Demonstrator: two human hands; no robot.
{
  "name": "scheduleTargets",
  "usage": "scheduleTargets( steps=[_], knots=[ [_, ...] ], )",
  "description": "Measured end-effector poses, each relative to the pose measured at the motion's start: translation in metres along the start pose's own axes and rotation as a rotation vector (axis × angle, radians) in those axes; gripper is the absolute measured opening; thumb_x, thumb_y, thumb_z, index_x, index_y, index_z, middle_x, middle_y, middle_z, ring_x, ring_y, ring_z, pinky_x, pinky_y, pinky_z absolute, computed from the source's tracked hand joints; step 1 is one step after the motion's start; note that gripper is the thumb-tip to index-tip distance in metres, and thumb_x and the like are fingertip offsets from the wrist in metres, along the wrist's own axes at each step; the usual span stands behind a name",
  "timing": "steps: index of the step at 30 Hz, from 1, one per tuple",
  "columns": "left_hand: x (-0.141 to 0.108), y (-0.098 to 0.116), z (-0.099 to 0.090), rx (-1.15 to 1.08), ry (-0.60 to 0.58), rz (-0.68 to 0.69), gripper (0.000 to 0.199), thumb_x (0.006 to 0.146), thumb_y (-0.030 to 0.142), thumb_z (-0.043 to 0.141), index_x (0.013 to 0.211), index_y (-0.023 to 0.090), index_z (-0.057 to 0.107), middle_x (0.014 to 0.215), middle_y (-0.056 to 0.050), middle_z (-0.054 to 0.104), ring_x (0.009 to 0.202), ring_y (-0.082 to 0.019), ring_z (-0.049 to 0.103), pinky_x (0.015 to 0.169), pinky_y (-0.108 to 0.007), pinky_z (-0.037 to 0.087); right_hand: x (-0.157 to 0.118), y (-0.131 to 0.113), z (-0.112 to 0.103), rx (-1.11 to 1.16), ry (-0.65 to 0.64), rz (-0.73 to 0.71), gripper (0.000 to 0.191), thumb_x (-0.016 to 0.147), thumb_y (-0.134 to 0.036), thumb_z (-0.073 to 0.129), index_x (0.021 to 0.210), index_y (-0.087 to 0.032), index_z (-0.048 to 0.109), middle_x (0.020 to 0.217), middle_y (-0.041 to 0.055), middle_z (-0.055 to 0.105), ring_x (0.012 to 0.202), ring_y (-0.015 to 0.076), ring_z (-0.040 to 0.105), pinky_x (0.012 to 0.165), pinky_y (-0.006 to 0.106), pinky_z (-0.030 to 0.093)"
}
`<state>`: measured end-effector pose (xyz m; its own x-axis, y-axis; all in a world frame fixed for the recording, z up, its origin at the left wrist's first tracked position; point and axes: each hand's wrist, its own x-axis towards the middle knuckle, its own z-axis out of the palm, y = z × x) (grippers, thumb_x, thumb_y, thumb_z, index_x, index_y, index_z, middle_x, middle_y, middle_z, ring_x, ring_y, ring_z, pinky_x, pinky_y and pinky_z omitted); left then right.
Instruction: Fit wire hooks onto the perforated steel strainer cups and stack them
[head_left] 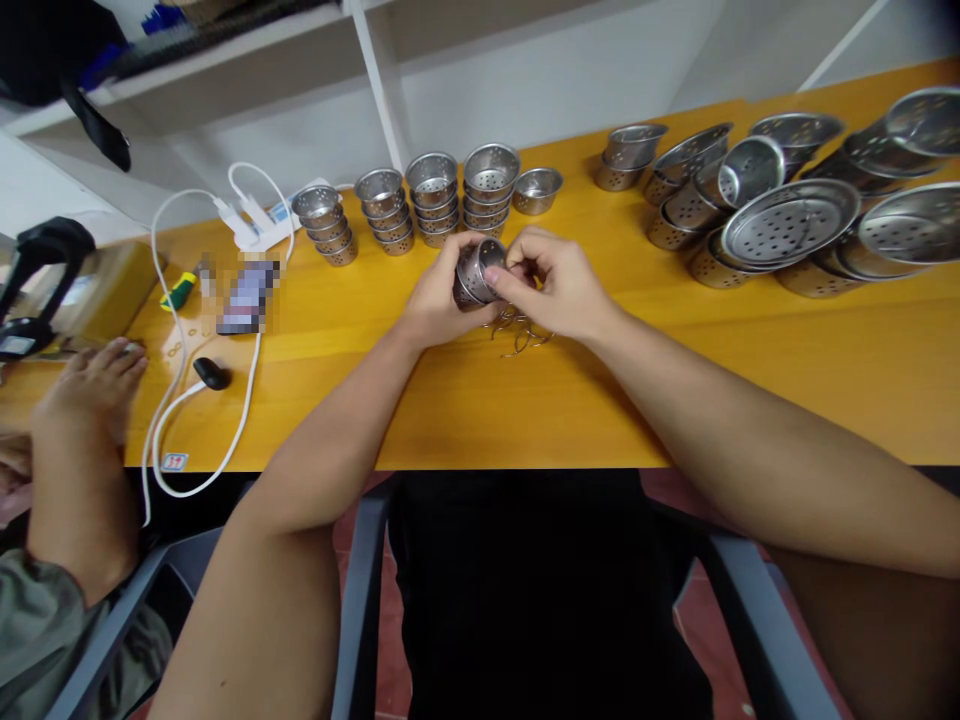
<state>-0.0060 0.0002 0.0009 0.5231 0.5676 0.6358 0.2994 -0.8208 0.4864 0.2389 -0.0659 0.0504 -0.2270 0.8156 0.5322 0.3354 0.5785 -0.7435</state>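
Note:
My left hand (444, 297) is wrapped round a small stack of perforated metal cups (471, 272), tilted on its side above the table. My right hand (551, 280) is closed in a pinch at the cups' right side, its thumb against the metal. What its fingertips pinch, if anything, is too small to make out. Thin bent wires (525, 330) lie on the table just below my hands. Behind them stand several short stacks of the same kind of cup (490, 172), with one single cup (538, 190) at the right end.
Larger perforated metal cups and strainers (791, 222) crowd the right side of the yellow table (517, 420). Left are a phone (247, 297), a power strip (262, 232), white cables, a black mouse-like object (211, 373) and a green-yellow screwdriver (178, 291). Another person's hand (97, 380) rests far left.

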Motion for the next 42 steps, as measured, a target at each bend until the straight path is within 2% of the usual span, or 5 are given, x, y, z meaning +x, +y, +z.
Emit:
scheduleTargets(
  steps=[11,19,25,34,42],
  knots=[
    [0.001,-0.003,-0.001,0.005,-0.058,0.033,0.089,0.11,0.076,0.091,0.179,0.032,0.055,0.173,-0.014,0.076,0.162,-0.042,0.077,0.144,-0.063,0.061,0.002,0.004,-0.011,-0.043,-0.106,-0.073,0.075,0.105,-0.098,0.086,0.09,-0.03,0.06,0.092,0.0068,0.062,0.091,0.0286,0.06,0.092,0.052,0.064],
    [-0.002,-0.017,0.002,-0.008,-0.057,0.028,0.104,0.11,0.09,0.087,0.188,0.033,0.048,0.18,-0.016,0.071,0.173,-0.043,0.07,0.153,-0.064,0.053,0.008,-0.005,-0.01,0.237,-0.001,-0.019,0.091,0.093,-0.115,0.085,0.081,-0.028,0.059,0.077,0.0026,0.052,0.075,0.0212,0.045,0.066,0.04,0.045],
    [-0.001,-0.041,-0.005,0.003,0.161,-0.077,0.106,0.1,0.103,0.088,0.175,0.033,0.062,0.167,-0.016,0.075,0.167,-0.045,0.072,0.151,-0.069,0.053,0.0,-0.004,-0.014,0.118,-0.121,-0.023,0.08,0.096,-0.105,0.093,0.087,-0.029,0.067,0.086,0.0036,0.064,0.076,0.0211,0.049,0.068,0.04,0.044],
    [-0.001,-0.009,-0.016,-0.132,0.18,-0.235,0.103,0.104,0.11,0.074,0.167,0.03,0.067,0.152,-0.015,0.083,0.157,-0.039,0.08,0.145,-0.064,0.061,-0.004,0.023,-0.012,-0.106,-0.392,-0.05,0.049,0.107,-0.074,0.094,0.097,-0.028,0.081,0.098,0.0073,0.074,0.085,0.0249,0.064,0.084,0.045,0.058],
    [0.001,-0.026,-0.012,-0.125,0.211,-0.201,0.109,0.101,0.112,0.076,0.172,0.03,0.063,0.155,-0.016,0.082,0.157,-0.041,0.08,0.146,-0.065,0.061,-0.004,0.054,-0.015,-0.318,-0.046,0.078,0.044,0.111,-0.067,0.09,0.13,-0.028,0.087,0.138,0.0226,0.081,0.135,0.0479,0.075,0.131,0.077,0.06]
  ],
)
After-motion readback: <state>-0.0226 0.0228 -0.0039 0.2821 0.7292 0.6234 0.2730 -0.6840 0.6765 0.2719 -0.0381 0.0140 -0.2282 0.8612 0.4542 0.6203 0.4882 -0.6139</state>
